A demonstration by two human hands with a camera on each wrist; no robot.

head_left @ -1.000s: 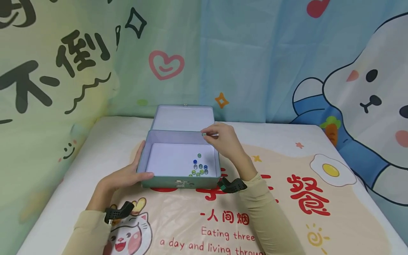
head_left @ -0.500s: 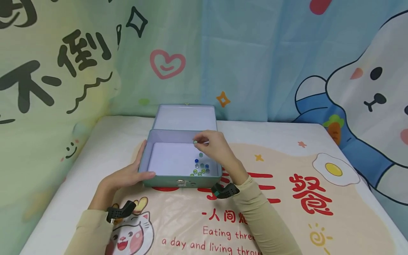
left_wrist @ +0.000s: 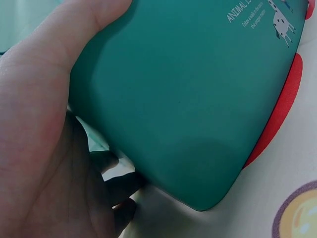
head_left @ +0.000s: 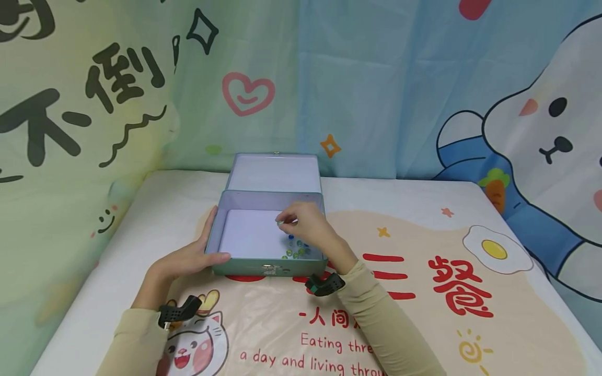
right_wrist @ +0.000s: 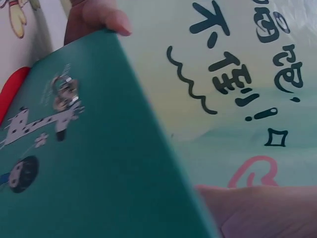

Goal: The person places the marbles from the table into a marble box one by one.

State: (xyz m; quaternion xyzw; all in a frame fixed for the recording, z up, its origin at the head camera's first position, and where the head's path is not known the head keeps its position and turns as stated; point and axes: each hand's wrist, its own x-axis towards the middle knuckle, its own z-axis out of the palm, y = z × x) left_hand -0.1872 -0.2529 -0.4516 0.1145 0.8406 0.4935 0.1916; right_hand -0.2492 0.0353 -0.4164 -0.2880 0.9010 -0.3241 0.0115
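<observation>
A green tin box [head_left: 249,267] with a pale inside stands on the table, its hinged lid [head_left: 275,172] laid back. My left hand [head_left: 188,257] grips its left front corner, thumb over the front rim and fingers along the side; in the left wrist view that thumb [left_wrist: 94,20] lies against the green wall. Over the box's right half, my right hand [head_left: 308,225] pinches a small pale glass marble [head_left: 280,223] between thumb and fingers. Several blue, green and clear marbles [head_left: 295,253] lie in the right front part of the box, some hidden behind the right hand.
A metal clasp [head_left: 269,269] sits on the box's front wall, beside printed animal drawings [right_wrist: 37,124]. Under the box lies a printed tablecloth [head_left: 263,313] with red lettering. A patterned curtain [head_left: 348,94] hangs behind the table. Each wrist bears a black camera band [head_left: 325,284].
My right hand has moved left and down from the box's back right rim to over its inside, still pinching the marble. The left hand keeps its grip on the box.
</observation>
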